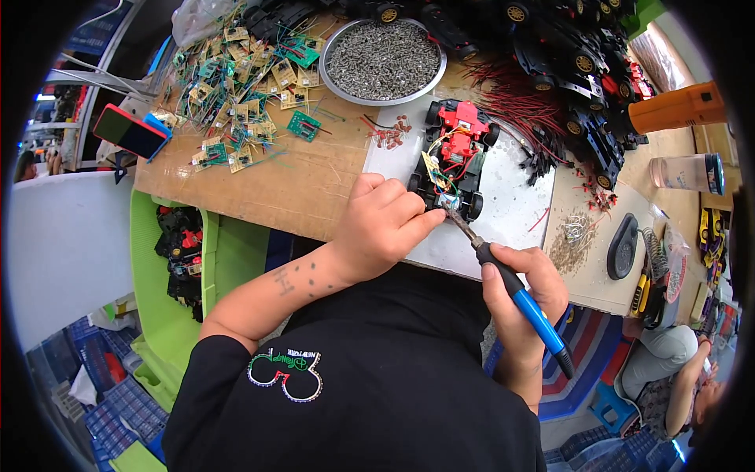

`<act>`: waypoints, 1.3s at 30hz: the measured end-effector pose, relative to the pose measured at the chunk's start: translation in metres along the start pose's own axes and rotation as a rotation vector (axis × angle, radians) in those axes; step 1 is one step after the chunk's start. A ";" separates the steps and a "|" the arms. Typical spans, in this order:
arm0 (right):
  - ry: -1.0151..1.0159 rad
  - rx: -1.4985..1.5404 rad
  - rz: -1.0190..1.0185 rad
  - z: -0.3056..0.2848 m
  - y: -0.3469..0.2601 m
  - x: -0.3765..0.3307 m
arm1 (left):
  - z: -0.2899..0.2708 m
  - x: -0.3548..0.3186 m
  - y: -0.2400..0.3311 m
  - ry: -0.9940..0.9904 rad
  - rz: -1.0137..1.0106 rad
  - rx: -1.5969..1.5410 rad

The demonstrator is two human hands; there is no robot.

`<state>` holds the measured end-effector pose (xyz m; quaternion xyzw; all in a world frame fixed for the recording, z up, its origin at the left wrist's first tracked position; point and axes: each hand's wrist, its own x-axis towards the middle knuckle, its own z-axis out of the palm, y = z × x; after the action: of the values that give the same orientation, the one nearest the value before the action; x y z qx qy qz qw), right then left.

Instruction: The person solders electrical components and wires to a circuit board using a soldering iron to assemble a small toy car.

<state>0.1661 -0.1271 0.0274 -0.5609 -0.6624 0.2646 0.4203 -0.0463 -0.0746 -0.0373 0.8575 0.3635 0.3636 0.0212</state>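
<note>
A toy car chassis (460, 140), black with a red housing, lies on a white sheet at the table's near edge. A small yellowish circuit board (433, 167) and several thin coloured wires sit on it. My left hand (381, 220) is closed at its near end, thumb and forefinger pressed together; whatever they pinch is too small to make out. In my right hand (528, 295) is a soldering iron (525, 303) with a blue and black handle, held like a pen. Its metal tip meets the near end of the chassis, close to my left fingertips.
Loose circuit boards (236, 94) heap at the back left beside a round metal tray (330, 79) of screws. Black toy car bodies (550, 47) and red wires (519, 102) fill the back right. A jar (684, 174) stands right; a green bin (145, 259) sits left.
</note>
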 end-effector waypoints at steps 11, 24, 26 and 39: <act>-0.007 0.012 -0.032 0.001 -0.004 0.006 | 0.003 0.000 0.000 0.033 0.016 0.084; 0.204 0.129 0.093 -0.042 0.007 -0.018 | -0.031 0.005 -0.021 -0.066 -0.155 0.398; 0.245 0.093 0.143 -0.048 0.012 -0.019 | -0.036 0.014 -0.022 -0.080 -0.227 0.356; 0.961 -0.398 0.211 -0.170 0.053 -0.036 | -0.023 0.034 -0.023 -0.256 -0.401 -0.485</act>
<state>0.3396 -0.1699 0.0609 -0.7515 -0.3722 -0.1122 0.5331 -0.0590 -0.0408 -0.0068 0.7776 0.4219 0.3175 0.3413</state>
